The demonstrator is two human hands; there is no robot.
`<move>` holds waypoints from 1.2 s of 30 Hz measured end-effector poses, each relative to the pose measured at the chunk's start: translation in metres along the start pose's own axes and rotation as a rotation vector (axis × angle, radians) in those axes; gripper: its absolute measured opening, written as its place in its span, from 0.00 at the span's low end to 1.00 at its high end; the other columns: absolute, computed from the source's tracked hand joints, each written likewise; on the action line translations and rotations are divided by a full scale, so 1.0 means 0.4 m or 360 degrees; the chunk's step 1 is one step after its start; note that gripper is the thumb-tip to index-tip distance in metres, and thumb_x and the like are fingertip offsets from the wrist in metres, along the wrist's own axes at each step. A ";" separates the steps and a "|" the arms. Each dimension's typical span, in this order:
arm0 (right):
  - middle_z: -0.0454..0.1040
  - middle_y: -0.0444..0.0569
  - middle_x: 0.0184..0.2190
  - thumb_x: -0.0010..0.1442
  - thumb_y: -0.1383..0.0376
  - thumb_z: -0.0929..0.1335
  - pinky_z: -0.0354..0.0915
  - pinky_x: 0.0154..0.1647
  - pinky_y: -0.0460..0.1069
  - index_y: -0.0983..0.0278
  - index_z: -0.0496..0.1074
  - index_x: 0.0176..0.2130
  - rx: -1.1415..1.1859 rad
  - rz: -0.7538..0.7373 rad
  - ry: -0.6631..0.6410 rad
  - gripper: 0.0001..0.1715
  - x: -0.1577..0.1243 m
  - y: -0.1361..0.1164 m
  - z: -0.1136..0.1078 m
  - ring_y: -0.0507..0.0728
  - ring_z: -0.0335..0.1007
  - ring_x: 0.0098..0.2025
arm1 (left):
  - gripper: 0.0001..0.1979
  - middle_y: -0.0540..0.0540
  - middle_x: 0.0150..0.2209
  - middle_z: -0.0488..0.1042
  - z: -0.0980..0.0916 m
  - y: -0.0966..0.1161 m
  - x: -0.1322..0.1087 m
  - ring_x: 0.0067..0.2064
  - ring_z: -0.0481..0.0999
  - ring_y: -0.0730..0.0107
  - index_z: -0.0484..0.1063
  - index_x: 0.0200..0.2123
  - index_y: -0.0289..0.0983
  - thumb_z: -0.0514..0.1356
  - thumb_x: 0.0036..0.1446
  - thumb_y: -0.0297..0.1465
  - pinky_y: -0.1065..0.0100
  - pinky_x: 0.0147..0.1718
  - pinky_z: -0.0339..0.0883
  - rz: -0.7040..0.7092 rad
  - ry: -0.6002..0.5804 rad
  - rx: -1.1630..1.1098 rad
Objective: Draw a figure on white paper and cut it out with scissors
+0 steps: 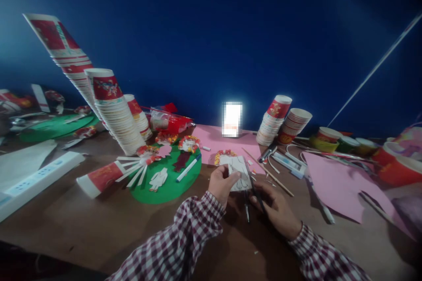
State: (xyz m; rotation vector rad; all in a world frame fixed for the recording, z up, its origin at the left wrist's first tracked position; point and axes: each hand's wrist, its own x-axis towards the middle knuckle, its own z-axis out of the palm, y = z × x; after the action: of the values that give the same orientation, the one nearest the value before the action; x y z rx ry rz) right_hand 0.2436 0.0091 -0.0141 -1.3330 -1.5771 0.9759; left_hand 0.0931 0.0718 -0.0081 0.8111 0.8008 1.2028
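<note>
1. Left hand (222,184), checked sleeve: thumb and fingers pinched on the left edge of a white paper piece (239,171)
2. White paper piece: faint line drawing on its face, held just above the brown table (82,219), near the front middle, between the two hands; just right of the green disc (168,191) and in front of a pink sheet at the rear
3. Right hand (278,213), checked sleeve: fingers curled closed about a dark thin tool (255,193); the tool's tip runs up across the right edge of the paper piece; its kind is hard to tell
4. Green disc: flat on the table, carries paper figures and a white marker (188,169)
5. Paper cup stacks (115,114), red and white: rear left, the tallest leaning
6. Single cup (99,178): on its side, touching the disc's left edge
7. Shorter cup stacks (277,118): rear right
8. Pink cut sheet (339,180): flat, right of the hands
9. White power strip (36,180): far left
</note>
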 end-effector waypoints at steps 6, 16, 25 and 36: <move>0.75 0.52 0.41 0.54 0.58 0.67 0.68 0.45 0.53 0.63 0.68 0.47 0.0014 -0.0006 -0.0005 0.21 0.000 -0.002 0.002 0.59 0.71 0.42 | 0.16 0.44 0.31 0.74 -0.001 -0.005 0.002 0.32 0.73 0.70 0.70 0.35 0.30 0.66 0.41 0.29 0.67 0.34 0.67 0.0001 -0.0016 -0.0021; 0.75 0.52 0.42 0.54 0.58 0.67 0.68 0.44 0.51 0.63 0.68 0.48 -0.0012 0.0010 -0.0016 0.21 -0.003 0.000 -0.002 0.59 0.71 0.43 | 0.14 0.44 0.31 0.75 -0.002 -0.007 0.003 0.31 0.73 0.71 0.70 0.34 0.30 0.66 0.41 0.29 0.68 0.33 0.67 0.0020 -0.0011 -0.0005; 0.75 0.52 0.41 0.55 0.58 0.67 0.68 0.42 0.51 0.64 0.68 0.48 -0.0012 0.0030 -0.0038 0.22 0.001 -0.011 0.000 0.58 0.72 0.40 | 0.15 0.45 0.30 0.75 0.000 -0.007 0.000 0.30 0.72 0.72 0.70 0.33 0.30 0.66 0.40 0.29 0.70 0.32 0.67 -0.0004 -0.0008 -0.0032; 0.75 0.52 0.43 0.55 0.59 0.67 0.68 0.45 0.51 0.63 0.68 0.48 -0.0049 0.0006 -0.0044 0.21 -0.002 -0.007 -0.004 0.59 0.71 0.44 | 0.14 0.46 0.28 0.74 -0.002 -0.005 0.004 0.29 0.72 0.73 0.70 0.33 0.30 0.65 0.41 0.28 0.70 0.31 0.67 0.0014 -0.0029 -0.0004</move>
State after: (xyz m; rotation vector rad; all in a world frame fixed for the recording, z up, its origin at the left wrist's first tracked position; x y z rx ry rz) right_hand 0.2442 0.0082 -0.0112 -1.3493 -1.6170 0.9802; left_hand 0.0936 0.0731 -0.0105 0.8231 0.7812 1.2028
